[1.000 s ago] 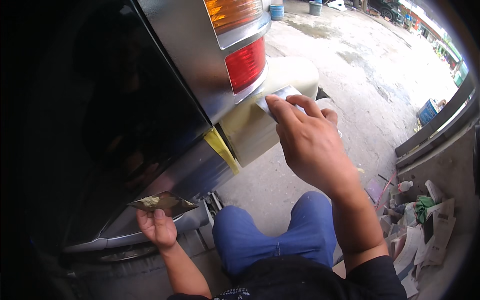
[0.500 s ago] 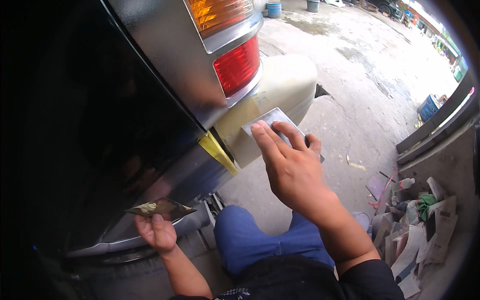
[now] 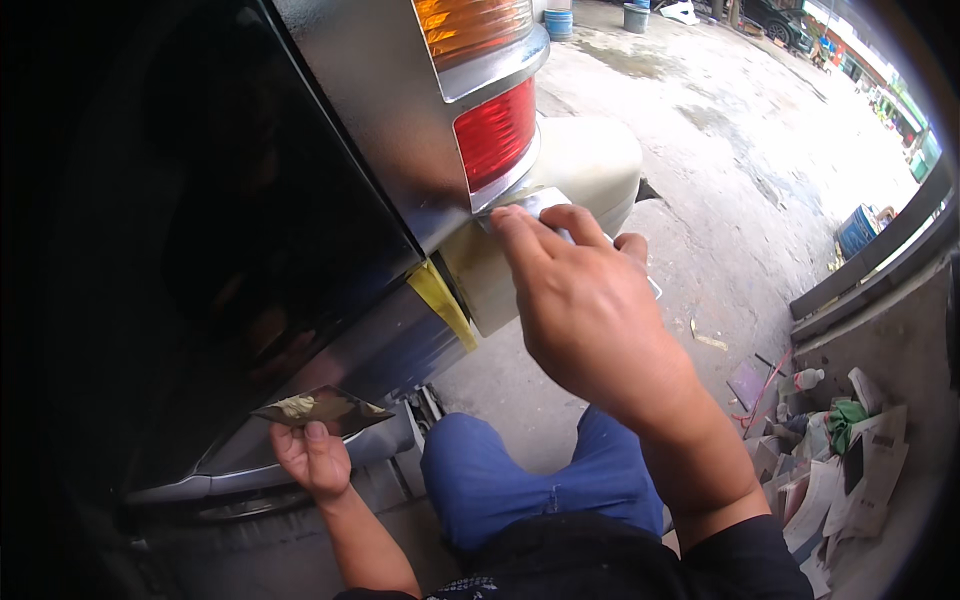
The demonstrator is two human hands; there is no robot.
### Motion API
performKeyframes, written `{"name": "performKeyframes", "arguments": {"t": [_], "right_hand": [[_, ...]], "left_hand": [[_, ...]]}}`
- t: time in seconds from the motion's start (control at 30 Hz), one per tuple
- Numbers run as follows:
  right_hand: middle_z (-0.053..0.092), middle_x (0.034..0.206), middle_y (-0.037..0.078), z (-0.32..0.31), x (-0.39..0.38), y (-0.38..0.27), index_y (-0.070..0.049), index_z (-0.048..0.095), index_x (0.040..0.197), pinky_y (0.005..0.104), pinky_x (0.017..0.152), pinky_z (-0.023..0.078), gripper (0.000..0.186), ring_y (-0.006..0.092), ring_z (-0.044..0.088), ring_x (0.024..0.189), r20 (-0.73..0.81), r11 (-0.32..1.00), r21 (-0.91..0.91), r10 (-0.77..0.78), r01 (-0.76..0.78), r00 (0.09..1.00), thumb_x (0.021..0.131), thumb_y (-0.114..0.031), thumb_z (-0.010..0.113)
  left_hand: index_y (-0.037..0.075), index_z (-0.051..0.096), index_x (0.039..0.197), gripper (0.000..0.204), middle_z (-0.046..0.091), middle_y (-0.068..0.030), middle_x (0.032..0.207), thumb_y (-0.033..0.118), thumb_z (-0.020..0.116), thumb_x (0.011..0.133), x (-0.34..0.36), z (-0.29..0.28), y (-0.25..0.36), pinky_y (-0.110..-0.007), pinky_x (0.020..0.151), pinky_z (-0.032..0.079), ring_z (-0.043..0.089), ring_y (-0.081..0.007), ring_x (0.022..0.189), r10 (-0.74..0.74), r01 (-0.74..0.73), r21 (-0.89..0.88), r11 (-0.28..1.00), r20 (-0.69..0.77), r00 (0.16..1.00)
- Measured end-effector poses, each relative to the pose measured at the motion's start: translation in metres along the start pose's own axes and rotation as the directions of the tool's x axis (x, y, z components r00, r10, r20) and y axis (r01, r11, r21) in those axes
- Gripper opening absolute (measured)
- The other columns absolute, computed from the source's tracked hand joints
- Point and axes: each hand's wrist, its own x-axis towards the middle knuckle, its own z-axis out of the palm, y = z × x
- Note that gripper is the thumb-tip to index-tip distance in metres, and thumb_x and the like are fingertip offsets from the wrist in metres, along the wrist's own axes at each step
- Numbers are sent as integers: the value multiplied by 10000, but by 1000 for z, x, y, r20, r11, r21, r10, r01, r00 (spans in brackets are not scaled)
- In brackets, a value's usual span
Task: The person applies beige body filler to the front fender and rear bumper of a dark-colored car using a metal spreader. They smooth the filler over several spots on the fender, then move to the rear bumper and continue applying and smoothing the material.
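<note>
In my right hand (image 3: 600, 300) is a flat metal spreader (image 3: 548, 203), its fingers pressed along the plate. The spreader's far edge lies at the pale yellow-coated bumper corner (image 3: 590, 160), just below the red tail light (image 3: 497, 135); whether it touches is hard to tell. At the lower left my left hand (image 3: 312, 458) pinches a dark, flat putty board (image 3: 330, 408) by its near edge. A lump of cream-coloured putty (image 3: 298, 406) sits on the board. Yellow masking tape (image 3: 440, 303) runs down the car panel's edge beside the bumper.
The dark car body (image 3: 230, 220) fills the left side. At the lower right, scrap paper and rags (image 3: 835, 470) lie heaped by a wall. A blue bucket (image 3: 858, 230) stands at the right, and more buckets (image 3: 558, 24) stand far back on the concrete floor.
My right hand has moved slightly up and forward with the spreader, which is now tilted more edge-on to view. The left hand keeps the board nearly still. The view has shifted a little.
</note>
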Motion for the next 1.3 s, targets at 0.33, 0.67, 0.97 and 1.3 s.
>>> {"name": "performKeyframes", "arguments": {"t": [0.33,0.67,0.97,1.3], "right_hand": [[619,1192,93,12,-10,22,-28,491,1242,572,786,413,401,299,534,1136,-58,990,70,125,-121,990,843,-64,465],[514,1349,76,50,-43,-3,-55,476,1313,573,846,357,465,260,458,1210,-64,1000,-8,29,-30,998,851,-102,470],[546,1315,82,34,-30,22,-47,484,1292,569,823,377,441,263,471,1193,-98,991,77,117,-109,988,853,-91,464],[606,1236,54,38,-80,18,-83,476,1315,457,881,366,525,280,529,1142,-181,975,220,71,-30,981,806,-46,601]], "left_hand": [[13,458,1296,402,570,-136,1207,20,537,901,-1,-3,-1,-404,975,453,570,-249,1097,-2,2,-4,1000,32,999],[-3,468,1265,367,573,-143,1204,23,523,903,1,-2,2,-391,985,440,562,-243,1110,5,-6,45,999,24,1000],[-11,462,1251,343,558,-158,1220,37,508,914,2,8,3,-400,995,429,553,-248,1111,-24,24,22,999,12,1000],[-33,522,1142,229,606,-137,1144,11,496,919,-4,72,20,-325,987,410,560,-203,1078,-76,78,12,997,-108,991]]}}
